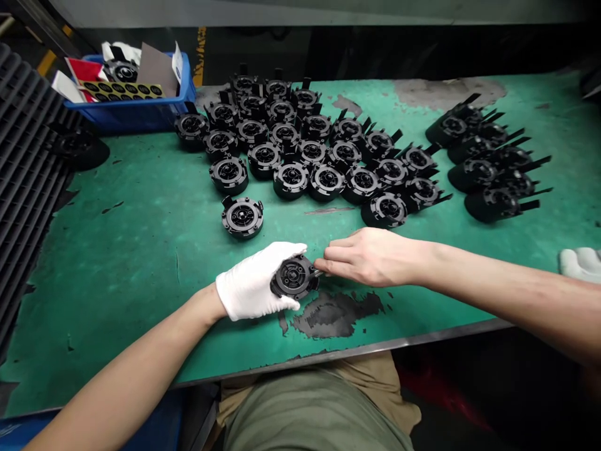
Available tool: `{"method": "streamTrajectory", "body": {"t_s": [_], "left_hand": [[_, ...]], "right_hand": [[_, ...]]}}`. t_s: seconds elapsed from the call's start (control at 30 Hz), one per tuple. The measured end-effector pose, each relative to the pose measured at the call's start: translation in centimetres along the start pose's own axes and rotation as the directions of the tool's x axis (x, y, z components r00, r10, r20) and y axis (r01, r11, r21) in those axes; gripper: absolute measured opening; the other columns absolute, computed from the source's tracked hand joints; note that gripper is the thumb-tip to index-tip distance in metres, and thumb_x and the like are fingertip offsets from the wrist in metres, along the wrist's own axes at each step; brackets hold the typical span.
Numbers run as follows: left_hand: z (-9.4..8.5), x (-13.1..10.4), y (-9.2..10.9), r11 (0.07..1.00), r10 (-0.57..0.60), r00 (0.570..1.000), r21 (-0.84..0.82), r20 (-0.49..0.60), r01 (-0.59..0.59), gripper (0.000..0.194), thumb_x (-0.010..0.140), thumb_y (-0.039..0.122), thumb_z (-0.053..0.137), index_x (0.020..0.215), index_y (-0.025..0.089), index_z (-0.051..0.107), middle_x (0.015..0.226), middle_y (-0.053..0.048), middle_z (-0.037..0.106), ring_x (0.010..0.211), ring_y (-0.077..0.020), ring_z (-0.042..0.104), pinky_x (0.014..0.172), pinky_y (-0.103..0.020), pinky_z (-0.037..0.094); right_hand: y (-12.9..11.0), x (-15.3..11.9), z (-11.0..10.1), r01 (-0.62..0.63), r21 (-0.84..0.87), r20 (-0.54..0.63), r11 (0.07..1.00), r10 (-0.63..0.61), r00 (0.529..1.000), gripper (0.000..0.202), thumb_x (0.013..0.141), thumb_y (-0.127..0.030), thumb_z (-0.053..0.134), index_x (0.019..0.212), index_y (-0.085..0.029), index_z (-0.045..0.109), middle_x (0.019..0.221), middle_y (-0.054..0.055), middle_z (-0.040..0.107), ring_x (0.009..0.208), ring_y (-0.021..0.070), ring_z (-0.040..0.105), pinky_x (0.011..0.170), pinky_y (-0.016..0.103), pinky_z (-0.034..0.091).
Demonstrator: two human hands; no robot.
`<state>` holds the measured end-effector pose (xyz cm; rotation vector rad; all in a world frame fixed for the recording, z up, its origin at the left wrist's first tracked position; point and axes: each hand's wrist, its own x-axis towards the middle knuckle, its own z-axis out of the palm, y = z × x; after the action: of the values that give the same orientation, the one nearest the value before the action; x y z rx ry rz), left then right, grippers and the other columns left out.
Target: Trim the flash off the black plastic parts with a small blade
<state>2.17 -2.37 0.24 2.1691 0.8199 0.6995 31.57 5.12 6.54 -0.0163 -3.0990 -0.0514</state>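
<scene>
A white glove covers my left hand (258, 282), which is wrapped round a round black part (293, 277) above the front of the green table. The part's ringed face points up. My bare right hand (359, 258) meets the part's right edge, its fingers pressed together in a pinch; a small bit shows at the fingertips, too small to name. Just behind my left hand a similar black part (243, 216) stands alone on the table.
Many like parts (312, 152) stand grouped at the middle back, and more (491, 156) at the right. A blue bin (136, 116) holds papers at the back left, near dark ridged panels (28, 156). A white glove (581, 263) lies far right. The table edge (328, 356) runs in front.
</scene>
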Motion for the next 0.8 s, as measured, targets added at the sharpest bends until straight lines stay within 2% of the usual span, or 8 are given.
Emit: {"method": "streamTrajectory", "body": {"t_s": [0.07,0.13,0.2,0.27,0.37,0.47,0.6,0.8], "left_hand": [[0.3,0.1,-0.1,0.998,0.039,0.997,0.043,-0.060,-0.036,0.101,0.077,0.058,0.090,0.156,0.021,0.037,0.146,-0.019,0.058,0.137,-0.0357,0.060,0.119,-0.052,0.051],[0.5,0.2,-0.2,0.992,0.069,0.986,0.117,-0.151,-0.051,0.106,0.070,0.072,0.087,0.151,0.019,0.043,0.137,-0.020,0.063,0.128,-0.0370,0.064,0.112,-0.053,0.055],[0.6,0.5,-0.2,0.983,0.051,0.969,0.186,-0.240,-0.006,0.112,0.061,0.085,0.081,0.145,0.017,0.051,0.126,-0.019,0.066,0.117,-0.0373,0.068,0.105,-0.054,0.058],[0.6,0.6,-0.2,0.975,-0.003,0.956,0.213,-0.292,0.068,0.114,0.055,0.092,0.077,0.138,0.017,0.058,0.116,-0.016,0.068,0.107,-0.0358,0.069,0.098,-0.053,0.059],[0.6,0.5,-0.2,0.968,-0.097,0.956,0.197,-0.276,0.155,0.110,0.054,0.094,0.075,0.134,0.019,0.064,0.107,-0.012,0.070,0.098,-0.0332,0.069,0.092,-0.051,0.060],[0.6,0.2,-0.1,0.959,-0.151,0.955,0.195,-0.257,0.205,0.116,0.053,0.094,0.077,0.140,0.019,0.061,0.110,-0.013,0.068,0.102,-0.0344,0.069,0.095,-0.053,0.060],[0.6,0.2,0.0,0.954,-0.139,0.956,0.224,-0.260,0.199,0.119,0.053,0.089,0.084,0.142,0.015,0.059,0.128,-0.021,0.062,0.122,-0.0403,0.064,0.108,-0.059,0.055],[0.4,0.6,-0.2,0.975,-0.157,0.970,0.124,-0.187,0.182,0.102,0.057,0.076,0.092,0.137,0.021,0.060,0.131,-0.016,0.070,0.123,-0.0385,0.069,0.112,-0.056,0.054]], "right_hand": [[-0.4,-0.5,0.2,-0.110,0.029,-0.087,0.994,0.112,0.990,0.026,0.113,-0.021,0.042,0.127,-0.011,0.061,0.083,0.001,0.060,0.072,0.0152,0.056,0.056,0.030,0.038],[-1.6,-0.9,0.6,-0.301,0.047,-0.193,0.952,0.305,0.933,0.024,0.112,-0.024,0.047,0.130,-0.013,0.060,0.086,0.002,0.062,0.072,0.0150,0.057,0.057,0.028,0.039],[-3.7,-1.2,1.2,-0.505,0.090,-0.253,0.859,0.510,0.822,0.030,0.110,-0.023,0.049,0.138,-0.014,0.056,0.091,0.005,0.065,0.074,0.0164,0.059,0.060,0.028,0.043],[-6.2,-1.2,1.9,-0.646,0.193,-0.241,0.738,0.674,0.698,0.037,0.109,-0.022,0.050,0.145,-0.014,0.052,0.097,0.007,0.067,0.077,0.0182,0.062,0.066,0.030,0.049],[-9.6,-0.8,2.9,-0.722,0.315,-0.178,0.616,0.786,0.592,0.044,0.109,-0.022,0.050,0.153,-0.016,0.044,0.100,0.008,0.068,0.083,0.0207,0.066,0.072,0.032,0.055],[-11.2,-0.4,3.3,-0.727,0.340,-0.148,0.597,0.797,0.585,0.037,0.110,-0.022,0.049,0.147,-0.019,0.048,0.103,0.008,0.070,0.089,0.0221,0.069,0.074,0.034,0.057],[-11.0,0.0,2.8,-0.730,0.284,-0.145,0.621,0.781,0.608,0.030,0.111,-0.021,0.047,0.140,-0.017,0.053,0.099,0.007,0.070,0.086,0.0207,0.068,0.073,0.032,0.055],[-9.4,0.6,2.0,-0.716,-0.001,-0.095,0.698,0.713,0.695,0.032,0.111,-0.023,0.047,0.140,-0.013,0.058,0.083,0.003,0.064,0.071,0.0175,0.061,0.056,0.029,0.040]]}}
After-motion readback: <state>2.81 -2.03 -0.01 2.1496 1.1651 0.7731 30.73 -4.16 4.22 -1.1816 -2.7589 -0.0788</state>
